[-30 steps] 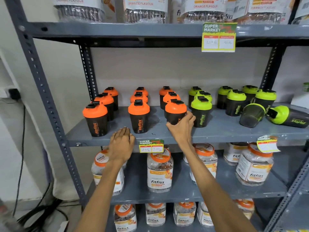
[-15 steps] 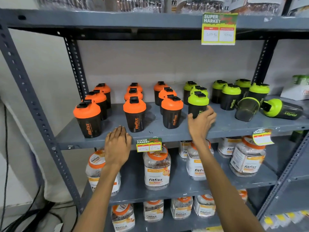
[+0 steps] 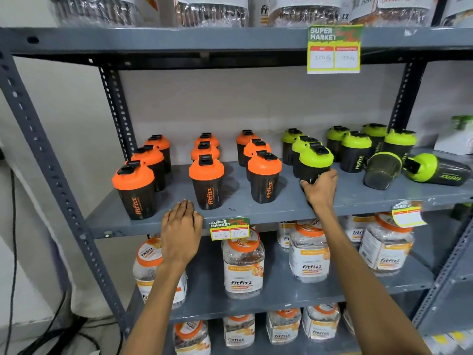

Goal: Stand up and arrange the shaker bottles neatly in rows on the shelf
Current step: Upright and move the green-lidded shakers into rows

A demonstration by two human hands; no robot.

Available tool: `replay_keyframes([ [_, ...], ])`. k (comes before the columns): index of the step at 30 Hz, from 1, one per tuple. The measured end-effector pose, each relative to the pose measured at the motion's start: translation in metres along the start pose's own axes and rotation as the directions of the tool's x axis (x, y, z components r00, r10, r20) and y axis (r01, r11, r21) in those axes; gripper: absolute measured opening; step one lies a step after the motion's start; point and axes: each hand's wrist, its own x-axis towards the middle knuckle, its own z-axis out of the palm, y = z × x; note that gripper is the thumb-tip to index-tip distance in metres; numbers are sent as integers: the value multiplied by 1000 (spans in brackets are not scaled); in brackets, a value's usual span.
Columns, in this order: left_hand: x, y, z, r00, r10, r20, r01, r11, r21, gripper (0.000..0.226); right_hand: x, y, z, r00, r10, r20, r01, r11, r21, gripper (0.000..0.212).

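The right hand (image 3: 321,189) has its grip closed round the base of the front green-lidded shaker (image 3: 315,162), upright near the shelf (image 3: 256,211) edge; the left hand (image 3: 182,231) lies flat and loose on that edge. Sliding it could bump the green shaker behind (image 3: 300,147). Further right, a lidless cup (image 3: 382,170) and a toppled shaker (image 3: 439,172) lie loose and might roll.

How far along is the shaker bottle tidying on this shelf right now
Done: the orange-lidded shakers stand upright in three rows. In hand: the right hand grips the front green-lidded shaker; the left hand rests on the shelf edge. Left: two shakers lying on their sides, one lidless, one green-lidded, and the loosely grouped green ones.
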Motion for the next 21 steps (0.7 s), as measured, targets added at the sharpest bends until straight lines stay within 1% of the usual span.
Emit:
replay_keyframes([
  [4,0,0,1,1000,1,-7,-2,1000,-5,56,5,6,-6,1000,0,16,1,999,-49,78],
  [9,0,2,-2,1000,-2,6,2,1000,-3,55,4,7,-8,999,8,46,-6,998,-60,80],
  [12,-1,3,-4,1000,15,4,-15,1000,-17,53,0,6,-14,998,24,49,-23,999,-23,83],
  [15,-7,6,-7,999,-36,-38,32,992,-120,45,-11,10,-28,1000,-19,22,18,999,38,84],
  [18,-25,30,-14,984,-94,-151,61,976,-210,44,-22,27,-45,990,-138,-35,142,978,151,65],
  [21,-44,78,-18,961,-52,-272,-19,968,-250,39,-18,52,-69,974,-208,-93,226,933,281,45],
])
